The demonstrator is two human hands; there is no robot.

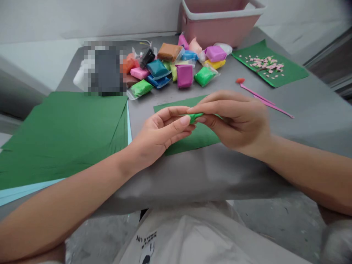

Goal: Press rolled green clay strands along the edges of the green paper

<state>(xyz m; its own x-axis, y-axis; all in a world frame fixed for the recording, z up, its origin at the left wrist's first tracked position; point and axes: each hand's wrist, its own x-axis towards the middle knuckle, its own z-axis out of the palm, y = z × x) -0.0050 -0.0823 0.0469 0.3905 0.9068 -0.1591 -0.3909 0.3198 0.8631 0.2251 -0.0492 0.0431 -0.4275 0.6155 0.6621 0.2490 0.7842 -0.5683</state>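
A small piece of bright green modelling clay [194, 117] is pinched between my two hands. My left hand [162, 130] grips its left end between thumb and fingers. From the right, my right hand [236, 119] pinches the other end with thumb and forefinger. Both hands are held over a dark green sheet of paper [187, 143] on the grey table, and they cover much of it. Part of the clay is hidden by my fingertips.
Several colourful clay packets [184, 76] lie across the table's back. A pink bin [220, 27] stands behind them. Green sheets [68, 132] are stacked at left. Pink tools [275, 106] and a green card with a pink blossom design [297, 71] lie right.
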